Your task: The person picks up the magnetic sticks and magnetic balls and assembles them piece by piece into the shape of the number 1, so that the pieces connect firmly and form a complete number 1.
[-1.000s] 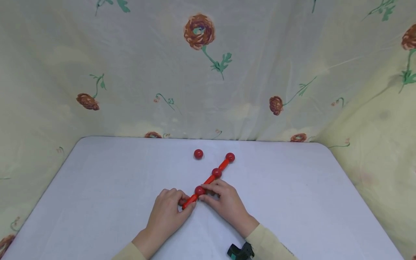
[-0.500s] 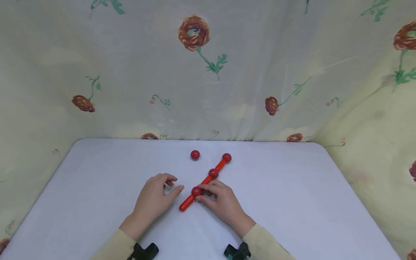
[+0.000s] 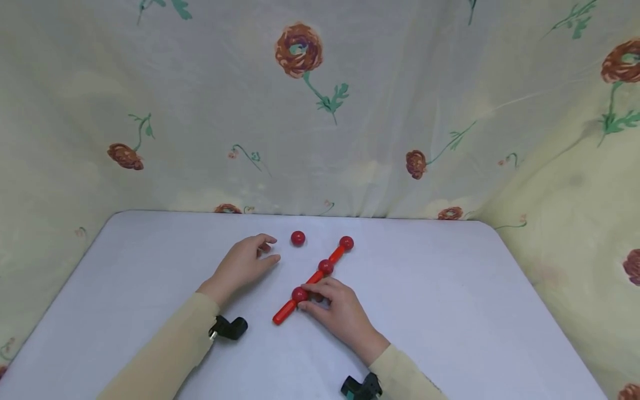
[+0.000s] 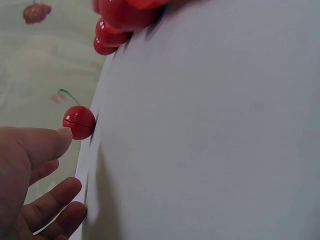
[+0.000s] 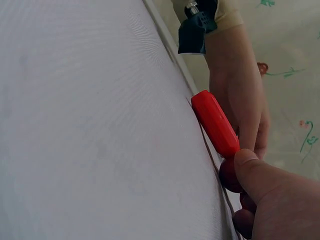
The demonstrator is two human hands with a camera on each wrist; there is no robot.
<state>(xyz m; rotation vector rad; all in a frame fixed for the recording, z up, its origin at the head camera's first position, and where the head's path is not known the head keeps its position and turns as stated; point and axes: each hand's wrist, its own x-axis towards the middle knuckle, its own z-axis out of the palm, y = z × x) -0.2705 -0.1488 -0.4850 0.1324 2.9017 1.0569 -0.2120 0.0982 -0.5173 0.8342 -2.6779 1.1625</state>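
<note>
A chain of red balls and red rods lies slantwise on the white table (image 3: 425,305). My right hand (image 3: 340,311) pinches its nearest ball (image 3: 299,294) between thumb and fingers. From that ball a bare-ended red rod (image 3: 284,313) points toward the near left; the right wrist view shows this rod (image 5: 216,124) beyond the thumb. The middle ball (image 3: 326,266) and far ball (image 3: 346,243) continue the line away from me. My left hand (image 3: 237,266), fingers loosely bent and holding nothing, hovers left of a loose red ball (image 3: 298,238). A seam crosses that ball (image 4: 80,121) in the left wrist view.
A flowered cloth (image 3: 365,111) hangs behind the table's far edge and along its sides. Black wrist cameras (image 3: 232,328) are strapped at both sleeves.
My left hand has let go of the near rod and moved away, up and leftward to beside the loose ball. The right hand keeps its pinch on the chain's ball.
</note>
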